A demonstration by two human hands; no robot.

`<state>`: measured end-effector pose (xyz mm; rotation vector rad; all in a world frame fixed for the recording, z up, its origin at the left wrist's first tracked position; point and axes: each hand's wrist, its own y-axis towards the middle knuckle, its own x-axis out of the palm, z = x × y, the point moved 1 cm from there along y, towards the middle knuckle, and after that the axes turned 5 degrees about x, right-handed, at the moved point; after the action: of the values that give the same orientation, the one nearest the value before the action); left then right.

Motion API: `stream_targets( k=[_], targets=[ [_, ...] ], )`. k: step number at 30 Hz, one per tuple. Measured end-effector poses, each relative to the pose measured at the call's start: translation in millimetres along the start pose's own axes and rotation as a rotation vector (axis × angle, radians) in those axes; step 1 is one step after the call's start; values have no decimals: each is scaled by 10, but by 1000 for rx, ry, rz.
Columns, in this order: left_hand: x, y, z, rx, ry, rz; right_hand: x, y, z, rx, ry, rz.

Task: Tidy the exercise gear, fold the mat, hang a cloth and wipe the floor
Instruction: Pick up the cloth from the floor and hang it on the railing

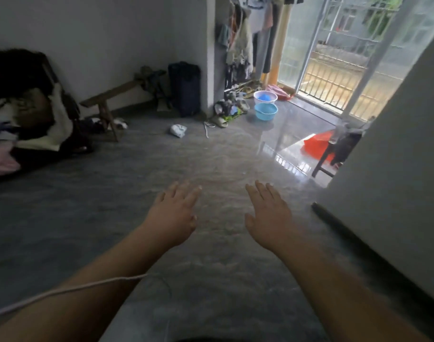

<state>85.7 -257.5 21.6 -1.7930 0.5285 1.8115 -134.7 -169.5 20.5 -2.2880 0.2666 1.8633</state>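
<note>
Hovering mid-frame, both empty: left hand (175,213) and right hand (269,215), fingers spread. Lying upper centre on the floor (112,206), a crumpled cloth (178,130), not yet hung. Showing no mat; wiping seemingly pending.

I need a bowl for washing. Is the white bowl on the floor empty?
Not empty. The white bowl stands upright beside the blue basin, and something blue sits inside it. What that blue thing is, I cannot tell.
</note>
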Motion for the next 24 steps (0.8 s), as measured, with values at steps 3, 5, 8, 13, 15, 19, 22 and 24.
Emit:
stream_targets(
  k=[3,5,8,13,15,19,22,24],
  targets=[
    [52,78,-588,-88,-28,-45,103,419,-451,-60,18,-49],
    [122,192,-868,-113,-37,-66,166,678,-627,-96,25,-82],
    [234,483,-1105,-135,-44,-96,261,1081,-714,-141,16,-111],
    [333,1293,-1172,-147,-65,-158,398,1868,-488,-152,33,-165],
    [346,1730,-1137,-149,-73,-168,440,2240,-309,-151,38,-187],
    [258,2679,-1038,-177,-93,-136,437,3079,119,-172,55,-204],
    [127,3278,-977,-219,-133,-147,306,3697,385,-173,72,-226],
    [72,3644,-1009,-242,-142,-144,229,4119,501,-192,74,-225]
  ],
)
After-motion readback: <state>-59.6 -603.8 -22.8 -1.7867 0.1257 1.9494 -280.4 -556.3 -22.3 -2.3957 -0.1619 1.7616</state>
